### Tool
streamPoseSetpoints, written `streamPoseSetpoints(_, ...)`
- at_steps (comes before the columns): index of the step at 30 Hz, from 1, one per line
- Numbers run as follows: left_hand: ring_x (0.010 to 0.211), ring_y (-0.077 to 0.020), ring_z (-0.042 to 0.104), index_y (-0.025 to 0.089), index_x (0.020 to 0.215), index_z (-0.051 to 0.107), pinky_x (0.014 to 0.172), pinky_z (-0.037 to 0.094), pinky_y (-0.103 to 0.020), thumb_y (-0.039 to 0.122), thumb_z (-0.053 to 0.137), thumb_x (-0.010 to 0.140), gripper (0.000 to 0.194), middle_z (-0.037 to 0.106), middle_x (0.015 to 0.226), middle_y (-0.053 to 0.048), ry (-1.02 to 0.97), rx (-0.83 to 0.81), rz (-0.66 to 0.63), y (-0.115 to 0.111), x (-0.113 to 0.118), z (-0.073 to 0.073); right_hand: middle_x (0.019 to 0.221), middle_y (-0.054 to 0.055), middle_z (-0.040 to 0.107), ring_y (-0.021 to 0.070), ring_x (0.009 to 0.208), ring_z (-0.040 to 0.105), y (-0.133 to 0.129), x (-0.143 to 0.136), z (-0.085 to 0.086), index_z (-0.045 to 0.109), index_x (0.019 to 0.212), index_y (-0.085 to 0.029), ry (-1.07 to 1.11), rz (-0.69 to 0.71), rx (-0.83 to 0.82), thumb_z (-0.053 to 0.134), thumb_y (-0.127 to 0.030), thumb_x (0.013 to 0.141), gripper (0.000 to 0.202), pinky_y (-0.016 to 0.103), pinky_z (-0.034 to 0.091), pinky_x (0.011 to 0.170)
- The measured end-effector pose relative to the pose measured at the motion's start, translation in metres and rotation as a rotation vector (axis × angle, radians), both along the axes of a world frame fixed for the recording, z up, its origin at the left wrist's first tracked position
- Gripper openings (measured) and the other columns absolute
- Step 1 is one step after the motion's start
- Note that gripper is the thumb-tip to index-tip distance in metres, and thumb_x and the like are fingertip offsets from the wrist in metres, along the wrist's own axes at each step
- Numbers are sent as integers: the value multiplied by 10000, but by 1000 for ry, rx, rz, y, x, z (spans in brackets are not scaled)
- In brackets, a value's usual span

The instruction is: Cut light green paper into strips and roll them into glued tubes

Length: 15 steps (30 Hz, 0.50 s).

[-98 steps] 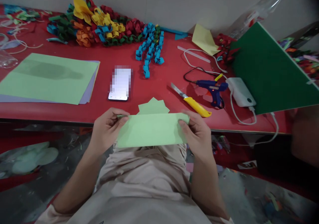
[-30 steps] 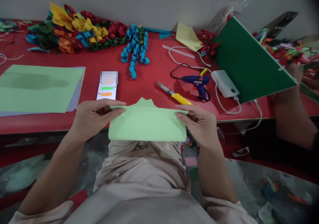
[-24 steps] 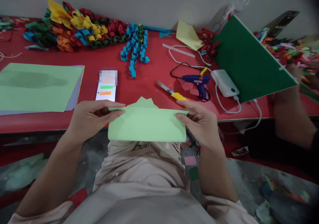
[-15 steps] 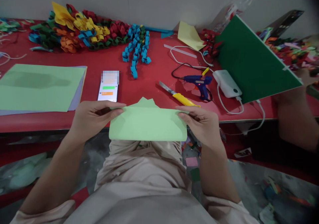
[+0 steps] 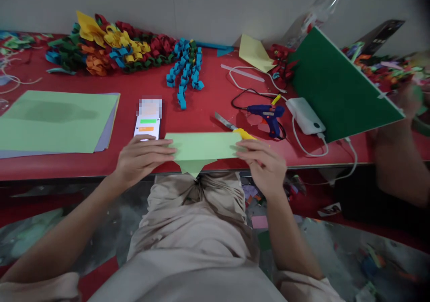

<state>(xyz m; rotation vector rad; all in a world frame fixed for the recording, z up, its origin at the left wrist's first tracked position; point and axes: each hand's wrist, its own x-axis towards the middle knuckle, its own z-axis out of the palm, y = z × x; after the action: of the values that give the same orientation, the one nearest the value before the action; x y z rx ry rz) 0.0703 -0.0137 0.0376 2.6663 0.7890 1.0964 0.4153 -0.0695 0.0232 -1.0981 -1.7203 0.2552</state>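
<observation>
Head view: the left hand and right hand are gripping the folded paper by opposite ends, both closed, its long axis running along the near edge of the table.

Paper sheet between left hand and right hand at front of table, phone behind left hand, paper stack left of phone, cutter partly behind sheet, glue gun then power bank further right.
</observation>
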Motion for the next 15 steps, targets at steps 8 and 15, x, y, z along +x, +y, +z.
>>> streamPoseSetpoints(8,1051,-183,724,212,1114,730,955,558,-327,238,540,1020,214,777,1112,-47,346,17,-158,3,3,0,1204,82,731,232,1153,661,-15,13,-20,709,1060,-216,-370,142,-146,610,-143,943,170,435,519,995)
streamPoseSetpoints(15,700,-176,711,172,1186,712,666,557,-290,215,494,1026,274,761,804,-39,485,297,-53,28,54,-8,1022,105,705,229,970,631,12,-20,14,626,1335,-162,-833,131,-180,472,-295,1045,354,364,468,898)
